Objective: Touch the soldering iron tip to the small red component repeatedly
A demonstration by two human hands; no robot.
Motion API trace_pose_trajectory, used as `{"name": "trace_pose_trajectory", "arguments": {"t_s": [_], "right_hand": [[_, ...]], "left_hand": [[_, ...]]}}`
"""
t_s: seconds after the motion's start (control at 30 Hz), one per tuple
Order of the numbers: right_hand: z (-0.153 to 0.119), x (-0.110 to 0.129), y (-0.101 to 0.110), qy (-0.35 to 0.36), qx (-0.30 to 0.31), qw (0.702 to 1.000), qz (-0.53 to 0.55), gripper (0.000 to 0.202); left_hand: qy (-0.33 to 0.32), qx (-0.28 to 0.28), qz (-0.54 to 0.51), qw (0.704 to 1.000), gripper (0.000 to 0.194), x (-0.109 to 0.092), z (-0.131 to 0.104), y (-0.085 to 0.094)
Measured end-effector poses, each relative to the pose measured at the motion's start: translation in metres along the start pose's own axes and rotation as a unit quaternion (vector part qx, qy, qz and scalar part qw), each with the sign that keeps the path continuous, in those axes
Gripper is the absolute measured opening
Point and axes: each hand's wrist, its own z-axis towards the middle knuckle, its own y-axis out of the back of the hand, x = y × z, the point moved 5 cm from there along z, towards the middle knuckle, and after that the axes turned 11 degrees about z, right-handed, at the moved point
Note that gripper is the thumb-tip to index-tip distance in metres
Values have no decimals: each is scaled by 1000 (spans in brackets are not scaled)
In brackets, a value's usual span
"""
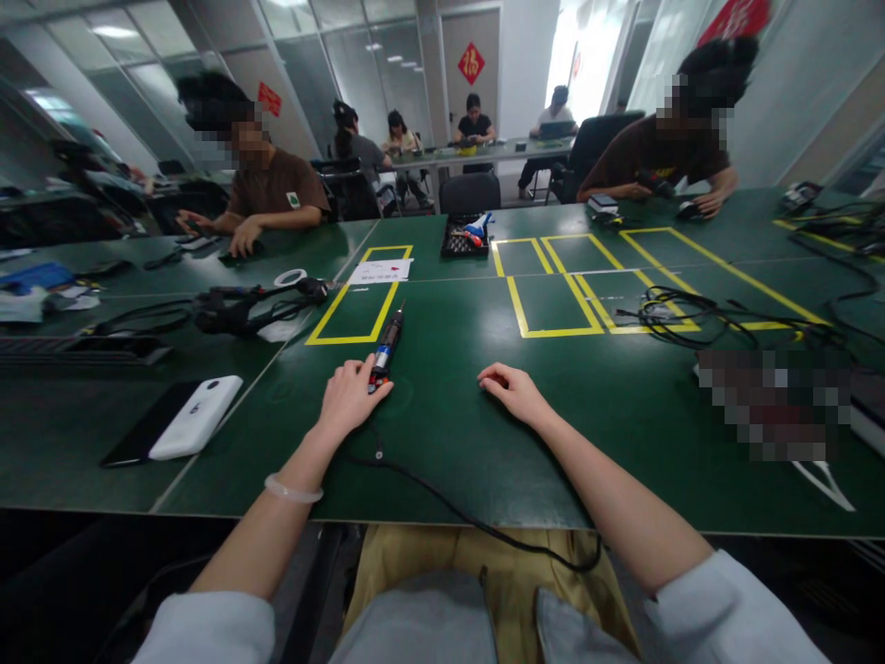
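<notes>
My left hand (349,398) rests on the table with its thumb and fingers closed around the rear end of an electric screwdriver (388,345). The tool is dark with a silver and blue band, and its thin bit points away from me. A black cord (442,503) runs along the tabletop near my left wrist and hangs over the front edge. To the right, my right hand (517,391) lies on the bare green surface with its fingers loosely curled together. Nothing shows in it, though its palm side is hidden.
Yellow tape outlines (555,333) mark the green table (442,415). A black tray (453,247) holds colored tools at the back. A white power bank-like device (197,420) lies left; coiled black cables (667,314) lie right. Two people sit across the table, others farther back.
</notes>
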Motion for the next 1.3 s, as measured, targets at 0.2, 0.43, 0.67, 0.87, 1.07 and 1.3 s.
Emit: {"name": "trace_pose_trajectory", "arguments": {"t_s": [0.2, 0.43, 0.67, 0.87, 1.07, 1.3], "right_hand": [[0, 0, -2, -6, 12, 1000, -17, 17], [1, -1, -3, -5, 20, 1000, -19, 18], [1, -2, -2, -6, 27, 999, -16, 17], [0, 0, -2, -1, 32, 999, -20, 17], [0, -1, -3, -3, 33, 999, -27, 17], [1, 0, -3, -7, 33, 999, -20, 17]], "left_hand": [[77, 23, 67, 994, 74, 89, 1, -21], [132, 64, 71, 987, 75, 145, 6, -35], [149, 87, 59, 983, 74, 164, 9, -40], [167, 98, 60, 979, 70, 175, 15, -44], [175, 18, 116, 978, 65, 160, 11, -27], [215, -25, 83, 973, 44, 136, 1, -1]]}}
